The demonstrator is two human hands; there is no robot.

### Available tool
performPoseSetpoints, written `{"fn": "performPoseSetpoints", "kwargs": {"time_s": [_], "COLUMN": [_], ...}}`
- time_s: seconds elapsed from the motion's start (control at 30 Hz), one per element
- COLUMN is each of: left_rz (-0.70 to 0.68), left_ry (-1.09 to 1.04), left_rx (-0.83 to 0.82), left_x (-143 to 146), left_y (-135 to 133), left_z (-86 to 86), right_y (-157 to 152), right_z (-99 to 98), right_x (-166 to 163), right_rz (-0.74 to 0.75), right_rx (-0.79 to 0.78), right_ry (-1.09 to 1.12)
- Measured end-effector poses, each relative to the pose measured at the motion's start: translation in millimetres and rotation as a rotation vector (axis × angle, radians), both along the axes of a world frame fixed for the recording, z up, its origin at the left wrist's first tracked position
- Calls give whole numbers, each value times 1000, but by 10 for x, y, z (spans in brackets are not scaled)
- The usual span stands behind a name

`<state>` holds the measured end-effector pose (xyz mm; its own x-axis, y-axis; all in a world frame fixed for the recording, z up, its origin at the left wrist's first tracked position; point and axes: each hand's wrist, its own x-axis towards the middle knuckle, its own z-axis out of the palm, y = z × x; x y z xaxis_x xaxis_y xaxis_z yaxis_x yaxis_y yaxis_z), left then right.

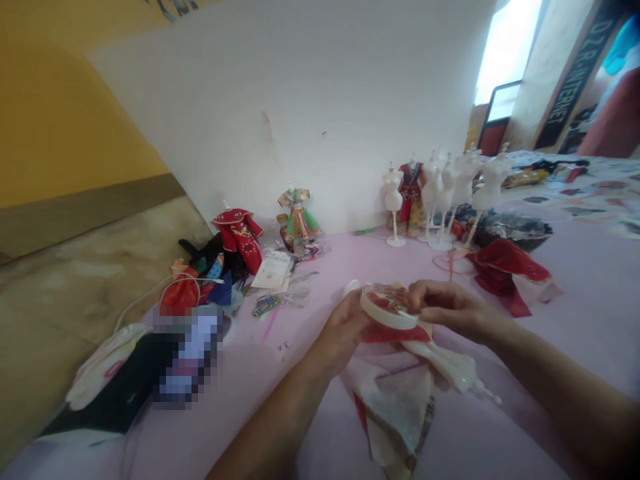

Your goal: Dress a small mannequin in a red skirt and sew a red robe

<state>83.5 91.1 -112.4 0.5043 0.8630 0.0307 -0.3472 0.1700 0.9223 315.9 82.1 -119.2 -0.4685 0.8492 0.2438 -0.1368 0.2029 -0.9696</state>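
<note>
Holding a small white mannequin on its side just above the pink table, the left hand closes around its upper end from below. The right hand pinches the cream band of the dress at the top. The dress hangs loose below both hands, soft and limp. It looks light and apt to slide on the smooth plastic, so the stiff torso seems the surer place to grip. The thin peg at the base looks easy to snap. Farther off lie a red garment, a paper packet and a heap of cloth. Against the wall stands a row of mannequins, some bare, some dressed.
</note>
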Motion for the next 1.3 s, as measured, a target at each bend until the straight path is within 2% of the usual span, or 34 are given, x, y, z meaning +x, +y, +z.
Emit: {"fn": "performPoseSetpoints", "kwargs": {"time_s": [0.1,0.17,0.27,0.37,0.47,0.67,0.8,1.03,1.2,1.3], "left_rz": [59,43,35,81,52,39,-13,109,244,295], "left_ry": [-47,-97,-95,-14,4,-79,-102,-149,-251,-278], "left_rx": [-129,-160,-130,-69,-54,-119,-146,-216,-302,-322], "left_x": [-16,-44,-67,-59,-54,-72,-78,-80,-77,-74], "left_y": [44,73,87,67,51,79,106,142,193,218], "left_z": [-11,-11,-3,1,12,29,-5,-7,-7,-13], "right_y": [-28,-44,-60,-81,-103,-68,-43,-103,-154,-177], "right_z": [57,60,42,40,52,-19,-57,-78,-89,-106], "right_x": [-34,-60,-84,-99,-104,-101,-129,-189,-239,-271], "right_rz": [-151,-209,-211,-190,-176,-224,-170,-208,-214,-194], "right_rx": [249,389,474,511,514,295,228,354,558,597], "right_ry": [-331,-463,-555,-551,-514,-212,-158,-293,-468,-511]}}
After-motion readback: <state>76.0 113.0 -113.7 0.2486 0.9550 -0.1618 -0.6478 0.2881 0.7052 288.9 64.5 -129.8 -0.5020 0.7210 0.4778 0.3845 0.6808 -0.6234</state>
